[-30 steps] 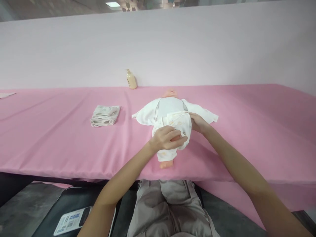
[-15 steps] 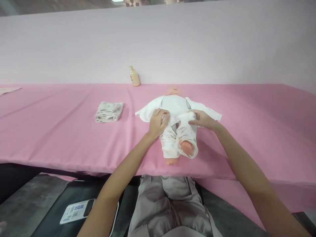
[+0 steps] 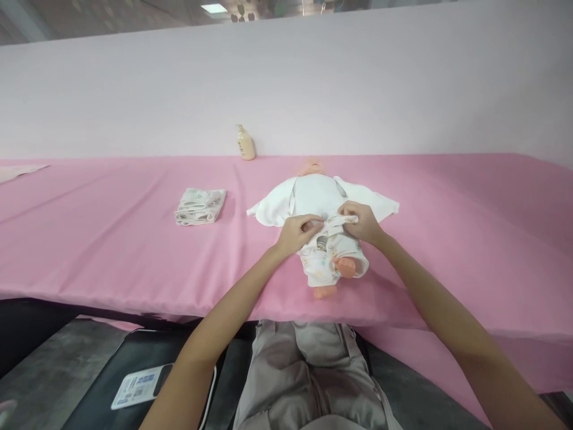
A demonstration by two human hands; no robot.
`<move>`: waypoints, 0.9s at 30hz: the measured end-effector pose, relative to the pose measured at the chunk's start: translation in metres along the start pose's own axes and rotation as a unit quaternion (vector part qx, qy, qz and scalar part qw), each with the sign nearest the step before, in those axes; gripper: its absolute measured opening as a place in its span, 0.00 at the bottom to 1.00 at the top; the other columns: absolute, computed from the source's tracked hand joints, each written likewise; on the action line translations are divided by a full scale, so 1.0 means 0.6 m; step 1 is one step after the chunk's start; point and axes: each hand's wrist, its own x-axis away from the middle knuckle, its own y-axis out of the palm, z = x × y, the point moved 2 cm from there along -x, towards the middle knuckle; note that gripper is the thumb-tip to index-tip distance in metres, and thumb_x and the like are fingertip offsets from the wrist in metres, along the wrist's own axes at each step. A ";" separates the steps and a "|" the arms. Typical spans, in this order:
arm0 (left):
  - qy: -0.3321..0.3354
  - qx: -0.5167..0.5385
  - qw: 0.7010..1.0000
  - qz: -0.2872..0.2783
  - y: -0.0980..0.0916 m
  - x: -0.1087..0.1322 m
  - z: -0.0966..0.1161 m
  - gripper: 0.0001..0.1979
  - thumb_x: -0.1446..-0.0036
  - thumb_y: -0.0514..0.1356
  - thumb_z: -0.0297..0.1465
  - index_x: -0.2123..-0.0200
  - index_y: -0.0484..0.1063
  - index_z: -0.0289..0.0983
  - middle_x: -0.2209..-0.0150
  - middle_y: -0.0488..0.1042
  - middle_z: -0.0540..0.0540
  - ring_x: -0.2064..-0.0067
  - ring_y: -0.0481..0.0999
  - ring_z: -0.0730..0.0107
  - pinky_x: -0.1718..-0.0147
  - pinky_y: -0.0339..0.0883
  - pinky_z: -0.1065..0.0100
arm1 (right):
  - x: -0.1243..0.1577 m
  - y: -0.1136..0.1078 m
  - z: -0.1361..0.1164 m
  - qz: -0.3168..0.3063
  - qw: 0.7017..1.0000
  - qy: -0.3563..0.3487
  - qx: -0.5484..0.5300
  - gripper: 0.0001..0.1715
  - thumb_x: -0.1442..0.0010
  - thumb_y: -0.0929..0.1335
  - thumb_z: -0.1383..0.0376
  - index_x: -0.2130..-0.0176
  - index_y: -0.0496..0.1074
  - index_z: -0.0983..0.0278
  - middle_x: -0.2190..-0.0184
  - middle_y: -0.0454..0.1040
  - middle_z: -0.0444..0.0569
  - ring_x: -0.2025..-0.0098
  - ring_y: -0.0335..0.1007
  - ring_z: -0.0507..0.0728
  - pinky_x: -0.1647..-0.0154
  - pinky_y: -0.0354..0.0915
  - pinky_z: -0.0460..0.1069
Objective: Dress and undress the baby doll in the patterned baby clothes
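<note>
A baby doll [image 3: 320, 197] in white clothes lies on its back on the pink table [image 3: 111, 239], head away from me. Printed white trousers [image 3: 324, 263] cover its legs, with both orange feet showing at the bottom. My left hand [image 3: 298, 232] pinches the left side of the trousers' waistband. My right hand [image 3: 360, 220] pinches the right side. Both hands sit at the doll's waist, fingers closed on the fabric.
A folded printed cloth [image 3: 200, 206] lies on the table to the left of the doll. A cream pump bottle [image 3: 245, 144] stands at the back against the pale wall. Below the table edge are my lap and a dark stand with a labelled card [image 3: 136, 388].
My left hand left the doll's leg and went up to the waist. Both hands have drawn together at the waistband, and the trousers now sit higher on the doll.
</note>
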 end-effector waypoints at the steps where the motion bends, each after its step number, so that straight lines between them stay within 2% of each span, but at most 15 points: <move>1: 0.027 -0.050 0.998 -0.013 0.001 0.001 0.003 0.15 0.43 0.57 0.41 0.63 0.77 0.38 0.77 0.68 0.51 0.76 0.65 0.76 0.74 0.58 0.71 | -0.002 0.000 -0.004 -0.052 0.995 0.026 -0.076 0.17 0.53 0.67 0.62 0.80 0.53 0.62 0.73 0.69 0.47 0.71 0.62 0.53 0.69 0.57 0.48; 3: 0.071 -0.124 0.989 -0.036 0.005 0.003 0.007 0.13 0.42 0.56 0.39 0.65 0.77 0.39 0.71 0.71 0.49 0.71 0.68 0.74 0.71 0.59 0.70 | -0.003 -0.001 -0.010 -0.132 0.968 0.087 -0.196 0.18 0.48 0.67 0.55 0.79 0.60 0.63 0.70 0.72 0.48 0.69 0.65 0.54 0.67 0.59 0.48; 5: 0.106 -0.152 0.982 -0.042 0.007 0.006 0.010 0.13 0.42 0.55 0.39 0.68 0.76 0.39 0.68 0.72 0.47 0.66 0.70 0.71 0.69 0.61 0.69 | -0.005 -0.004 -0.013 -0.136 0.953 0.135 -0.236 0.22 0.45 0.65 0.49 0.76 0.66 0.64 0.70 0.73 0.48 0.68 0.66 0.54 0.67 0.60 0.48; 7: 0.137 -0.150 0.978 -0.038 0.008 0.009 0.013 0.13 0.42 0.55 0.40 0.70 0.74 0.38 0.68 0.72 0.47 0.64 0.70 0.69 0.65 0.62 0.68 | -0.005 -0.007 -0.016 -0.117 0.960 0.153 -0.206 0.21 0.46 0.66 0.48 0.73 0.71 0.64 0.72 0.73 0.48 0.68 0.66 0.54 0.67 0.60 0.48; 9: 0.146 -0.140 0.979 -0.033 0.008 0.009 0.014 0.13 0.43 0.56 0.42 0.71 0.70 0.38 0.71 0.72 0.48 0.66 0.69 0.68 0.66 0.61 0.67 | -0.004 -0.008 -0.020 -0.137 0.970 0.139 -0.149 0.18 0.50 0.70 0.51 0.68 0.74 0.63 0.71 0.73 0.47 0.67 0.67 0.54 0.65 0.61 0.49; 11: 0.125 -0.122 0.984 -0.030 0.008 0.009 0.014 0.14 0.43 0.56 0.42 0.72 0.67 0.37 0.74 0.69 0.49 0.70 0.66 0.70 0.69 0.58 0.68 | -0.004 -0.009 -0.025 -0.179 0.972 0.109 -0.103 0.17 0.52 0.72 0.53 0.66 0.76 0.63 0.68 0.74 0.48 0.64 0.67 0.55 0.62 0.61 0.50; 14: 0.062 -0.049 0.997 -0.024 0.008 0.006 0.012 0.15 0.42 0.55 0.42 0.73 0.64 0.37 0.77 0.64 0.52 0.74 0.62 0.74 0.73 0.55 0.70 | -0.004 -0.010 -0.026 -0.214 0.970 0.091 -0.072 0.16 0.53 0.72 0.53 0.70 0.76 0.63 0.69 0.74 0.47 0.65 0.66 0.55 0.63 0.60 0.49; 16: 0.020 0.029 0.999 -0.017 0.009 0.003 0.009 0.15 0.42 0.55 0.43 0.72 0.63 0.37 0.78 0.63 0.53 0.75 0.59 0.75 0.74 0.53 0.71 | -0.006 -0.010 -0.021 -0.196 0.973 0.107 -0.063 0.16 0.52 0.72 0.52 0.73 0.75 0.63 0.73 0.72 0.45 0.69 0.64 0.53 0.68 0.59 0.48; 19: -0.034 0.118 0.992 -0.027 0.007 -0.002 -0.001 0.14 0.43 0.56 0.43 0.69 0.65 0.37 0.81 0.59 0.56 0.78 0.55 0.78 0.77 0.49 0.73 | -0.008 -0.009 -0.006 -0.120 0.975 0.168 -0.082 0.18 0.52 0.71 0.51 0.75 0.72 0.64 0.78 0.67 0.43 0.75 0.59 0.50 0.75 0.55 0.47; 22: -0.056 0.093 0.993 -0.053 -0.001 -0.005 -0.015 0.14 0.44 0.56 0.42 0.69 0.68 0.36 0.83 0.57 0.56 0.80 0.52 0.78 0.78 0.47 0.73 | -0.008 -0.009 0.015 -0.055 0.960 0.245 -0.120 0.22 0.58 0.74 0.50 0.74 0.72 0.65 0.82 0.64 0.42 0.79 0.55 0.48 0.80 0.49 0.46; 24: -0.051 0.048 0.995 -0.071 -0.009 -0.008 -0.025 0.14 0.44 0.56 0.41 0.71 0.70 0.35 0.82 0.61 0.55 0.79 0.55 0.78 0.77 0.49 0.73 | -0.006 -0.011 0.032 -0.022 0.951 0.282 -0.125 0.23 0.64 0.76 0.50 0.77 0.70 0.66 0.84 0.62 0.40 0.80 0.53 0.47 0.81 0.46 0.45; 27: -0.050 0.058 0.992 -0.101 -0.021 -0.013 -0.045 0.15 0.45 0.57 0.41 0.73 0.70 0.34 0.77 0.68 0.51 0.74 0.62 0.76 0.74 0.55 0.72 | -0.001 -0.017 0.057 -0.029 0.941 0.313 -0.129 0.26 0.67 0.77 0.51 0.82 0.64 0.65 0.86 0.57 0.38 0.81 0.48 0.46 0.81 0.43 0.45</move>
